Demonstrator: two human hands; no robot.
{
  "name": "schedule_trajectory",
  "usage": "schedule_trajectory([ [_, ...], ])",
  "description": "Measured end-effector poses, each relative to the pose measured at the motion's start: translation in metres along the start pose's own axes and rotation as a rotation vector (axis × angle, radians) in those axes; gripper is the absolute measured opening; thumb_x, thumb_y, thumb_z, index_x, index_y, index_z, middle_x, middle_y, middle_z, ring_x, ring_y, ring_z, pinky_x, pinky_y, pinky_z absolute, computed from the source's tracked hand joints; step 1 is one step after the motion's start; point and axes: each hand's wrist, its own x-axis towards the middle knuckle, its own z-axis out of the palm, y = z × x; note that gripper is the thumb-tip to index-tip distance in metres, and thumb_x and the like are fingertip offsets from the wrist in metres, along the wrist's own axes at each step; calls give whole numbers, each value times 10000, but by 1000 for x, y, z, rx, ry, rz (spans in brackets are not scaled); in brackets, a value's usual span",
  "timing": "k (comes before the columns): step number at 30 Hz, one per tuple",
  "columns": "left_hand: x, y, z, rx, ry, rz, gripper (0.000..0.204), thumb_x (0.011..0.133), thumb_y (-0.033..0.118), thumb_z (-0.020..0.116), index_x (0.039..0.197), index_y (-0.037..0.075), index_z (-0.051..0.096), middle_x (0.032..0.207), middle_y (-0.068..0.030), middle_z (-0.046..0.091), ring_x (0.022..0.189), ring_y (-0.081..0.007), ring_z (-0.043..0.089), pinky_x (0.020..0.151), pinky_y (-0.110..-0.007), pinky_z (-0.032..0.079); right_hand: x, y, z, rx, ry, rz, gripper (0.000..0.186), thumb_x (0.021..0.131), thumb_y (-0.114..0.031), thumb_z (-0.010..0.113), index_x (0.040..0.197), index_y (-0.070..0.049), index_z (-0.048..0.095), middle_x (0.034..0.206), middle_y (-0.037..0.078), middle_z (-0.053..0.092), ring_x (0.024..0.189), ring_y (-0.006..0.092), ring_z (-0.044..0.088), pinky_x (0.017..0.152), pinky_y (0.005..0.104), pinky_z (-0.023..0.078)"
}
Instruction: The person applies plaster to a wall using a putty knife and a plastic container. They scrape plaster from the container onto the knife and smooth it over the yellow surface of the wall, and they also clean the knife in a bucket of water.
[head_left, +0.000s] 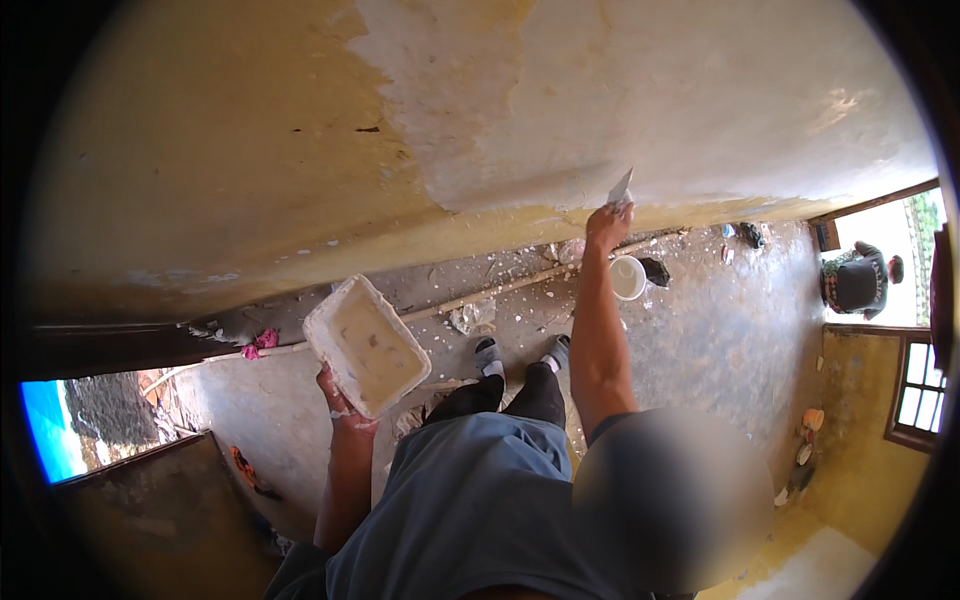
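Head view: the left hand (350, 408) supports a white rectangular plastic tub (330, 352) with a paste-smeared rim. Its fingers are bent around the near left edge; those under the tub are hidden, so their full closure cannot be told. The tub is tilted, its mouth facing the camera, and contains smooth cream-coloured paste (375, 352), located just beyond the left fingers and to their right. The right hand (608, 225), on an extended arm, is closed around the base of a thin, pale, flat-bladed scraper (622, 187); the fingers are curled, with no wide gap visible. The blade projects upward from these fingers at the yellow painted wall (250, 150); whether its edge touches cannot be told. Above and to both sides of the right fingers, the wall bears an uneven greyish-white coat (700, 100). Just below the right fingers stands a round white plastic bucket (628, 290) on the grey, speckled floor (700, 330). A long, light-brown pole (480, 295) lies between the two hands' fingers and beyond, with a crumpled clear plastic sheet (472, 318) near it. Left of the left fingers lies a bright pink cloth (262, 342).
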Motion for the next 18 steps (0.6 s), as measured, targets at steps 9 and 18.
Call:
schedule_trajectory([
  [9, 2, 2, 10, -34, -187, 17, 608, 855, 468, 522, 1348, 131, 403, 1288, -54, 519, 1152, -262, 525, 975, -438, 435, -177, -83, 79, 255, -420, -127, 531, 798, -67, 516, 1289, 77, 375, 1159, 305, 512, 1087, 425, 502, 937, 460, 395],
  [18, 31, -30, 6, -76, -194, -187, 714, 770, 409, 652, 1344, 77, 387, 1274, -131, 518, 1157, -308, 514, 995, -473, 411, -132, -38, -63, 610, -451, -144, 115, 812, -71, 624, 885, 1, 574, 790, 106, 605, 752, 215, 548, 722, 335, 447],
])
